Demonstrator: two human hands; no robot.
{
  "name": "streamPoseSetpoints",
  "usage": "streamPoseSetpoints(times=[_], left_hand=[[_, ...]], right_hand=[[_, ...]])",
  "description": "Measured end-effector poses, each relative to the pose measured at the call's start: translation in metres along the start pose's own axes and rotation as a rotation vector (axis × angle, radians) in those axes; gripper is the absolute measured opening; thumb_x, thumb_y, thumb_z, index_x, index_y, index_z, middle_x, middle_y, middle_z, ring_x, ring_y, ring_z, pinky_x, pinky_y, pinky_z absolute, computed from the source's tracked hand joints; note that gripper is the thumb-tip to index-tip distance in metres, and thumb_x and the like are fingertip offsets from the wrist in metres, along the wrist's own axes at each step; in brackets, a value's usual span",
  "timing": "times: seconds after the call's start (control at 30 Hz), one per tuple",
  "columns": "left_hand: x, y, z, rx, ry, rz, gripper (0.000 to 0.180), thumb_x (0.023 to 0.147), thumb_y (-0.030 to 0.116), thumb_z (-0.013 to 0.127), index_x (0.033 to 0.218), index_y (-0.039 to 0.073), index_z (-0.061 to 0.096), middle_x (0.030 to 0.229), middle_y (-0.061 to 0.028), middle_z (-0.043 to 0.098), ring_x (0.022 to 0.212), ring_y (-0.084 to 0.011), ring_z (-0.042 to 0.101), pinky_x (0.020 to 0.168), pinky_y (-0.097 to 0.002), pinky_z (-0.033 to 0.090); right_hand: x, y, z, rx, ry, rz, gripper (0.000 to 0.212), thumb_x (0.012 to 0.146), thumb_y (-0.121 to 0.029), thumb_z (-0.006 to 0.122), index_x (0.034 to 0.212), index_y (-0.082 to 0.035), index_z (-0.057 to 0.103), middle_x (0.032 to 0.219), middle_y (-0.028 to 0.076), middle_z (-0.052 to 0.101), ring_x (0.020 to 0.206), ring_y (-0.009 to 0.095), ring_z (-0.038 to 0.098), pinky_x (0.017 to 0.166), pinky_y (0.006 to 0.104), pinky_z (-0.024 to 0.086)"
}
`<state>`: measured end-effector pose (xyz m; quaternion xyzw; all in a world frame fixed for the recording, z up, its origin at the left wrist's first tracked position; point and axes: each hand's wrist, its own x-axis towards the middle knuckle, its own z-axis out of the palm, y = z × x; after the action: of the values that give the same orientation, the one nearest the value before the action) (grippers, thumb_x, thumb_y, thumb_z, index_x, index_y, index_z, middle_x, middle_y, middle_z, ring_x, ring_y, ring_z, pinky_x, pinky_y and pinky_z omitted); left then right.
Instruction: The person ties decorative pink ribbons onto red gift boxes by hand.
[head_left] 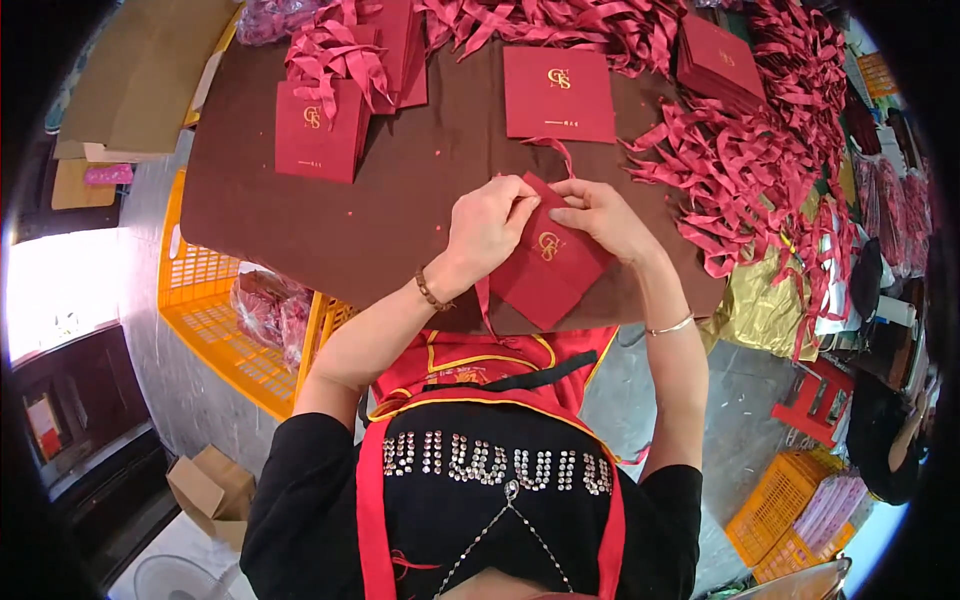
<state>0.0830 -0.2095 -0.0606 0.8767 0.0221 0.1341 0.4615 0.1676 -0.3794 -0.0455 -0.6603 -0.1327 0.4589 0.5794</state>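
A small red paper gift bag (548, 282) with a gold emblem lies tilted near the front edge of the brown-covered table (400, 225). My left hand (487, 222) pinches its upper edge with thumb and fingertips. My right hand (602, 215) is closed on the same edge, just to the right. A red ribbon (562, 152) sticks out beyond my fingers, and another ribbon end (484, 300) hangs at the bag's left side. What lies right between my fingertips is too small to make out.
A flat red bag (560, 95) lies just beyond my hands. More bags are stacked at the far left (315, 135) and far right (722, 62). Loose ribbons (725, 165) heap along the right and back. Orange crates (225, 345) stand below the table's left edge; a red stool (815, 402) is at right.
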Motion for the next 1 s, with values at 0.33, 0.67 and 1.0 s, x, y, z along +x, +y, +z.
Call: streamPoseSetpoints(times=[0.33,0.67,1.0], left_hand=[[0.006,0.007,0.002,0.38,-0.055,0.236,0.008,0.081,0.012,0.054,0.077,0.006,0.051,0.069,-0.0139,0.056,0.06,-0.0347,0.057,0.054,-0.0446,0.046],[0.003,0.012,-0.002,0.531,-0.176,0.333,0.017,0.07,0.01,0.057,0.084,0.002,0.053,0.076,-0.0144,0.058,0.069,-0.0292,0.062,0.063,-0.0397,0.051],[-0.004,-0.007,-0.011,0.571,-0.095,0.486,0.012,0.073,0.013,0.056,0.083,0.005,0.055,0.074,-0.0074,0.054,0.07,-0.0227,0.059,0.064,-0.0362,0.042]], right_hand=[[0.008,0.018,0.0,-0.229,0.125,-0.193,0.034,0.078,-0.008,0.064,0.109,0.003,0.059,0.102,0.015,0.065,0.096,0.022,0.062,0.083,0.0314,0.048],[0.004,0.012,0.012,-0.534,0.212,-0.202,0.034,0.079,-0.015,0.061,0.109,-0.001,0.06,0.099,0.018,0.066,0.096,0.027,0.063,0.083,0.0355,0.048],[0.002,-0.006,0.024,-0.535,0.176,-0.165,0.03,0.082,-0.015,0.059,0.11,-0.002,0.06,0.097,0.012,0.068,0.091,0.022,0.065,0.081,0.0338,0.048]])
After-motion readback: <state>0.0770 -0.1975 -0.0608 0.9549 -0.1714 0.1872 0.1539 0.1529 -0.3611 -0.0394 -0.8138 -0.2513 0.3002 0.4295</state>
